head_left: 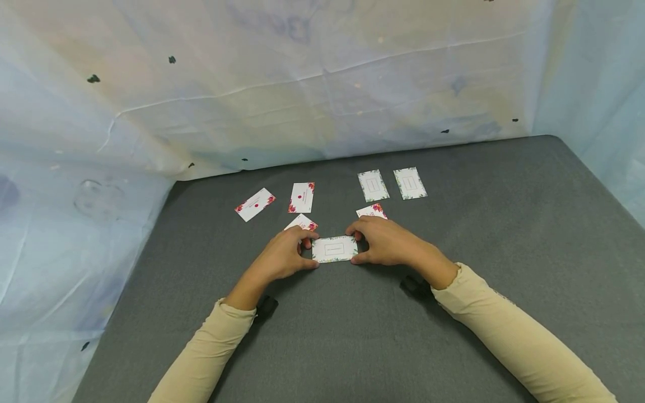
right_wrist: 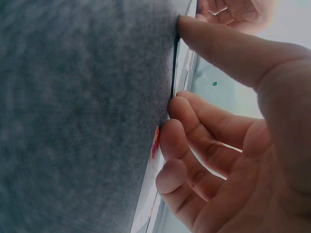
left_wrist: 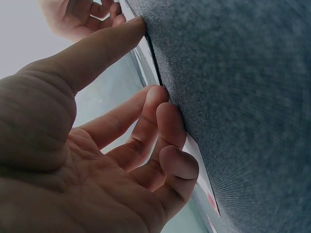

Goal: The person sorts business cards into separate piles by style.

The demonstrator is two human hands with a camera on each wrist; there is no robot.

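- The green-bordered card (head_left: 335,249) lies flat on the grey table (head_left: 504,224), straight ahead of the person and squarely between the two hands; its long axis runs left to right, so each short end faces one hand.
- The left hand (head_left: 284,254) pinches the card's left end: in the left wrist view the thumb (left_wrist: 104,46) presses at the card's edge (left_wrist: 150,53) while the curled fingers (left_wrist: 163,114) touch the table surface (left_wrist: 243,97) beside it.
- The right hand (head_left: 385,240) mirrors this at the right end: in the right wrist view its thumb (right_wrist: 214,41) sits at the card's edge (right_wrist: 182,63) and its curled fingers (right_wrist: 187,116) meet the table surface (right_wrist: 73,121).
- Both hands are equally near, each touching its own end; neither reaches across.
- Just behind the left hand a red-flowered card (head_left: 301,223) lies partly hidden by the fingers; just behind the right hand another red-flowered card (head_left: 372,211) peeks out the same way.
- Farther back on the left lie two more red-flowered cards (head_left: 255,204) (head_left: 302,197); farther back on the right two green-bordered cards (head_left: 373,186) (head_left: 410,183) lie side by side.
- Nothing lies between the held card and the person; the two cards just behind the hands are the closest obstacles.
- A pale draped sheet (head_left: 302,84) forms the backdrop behind the table.
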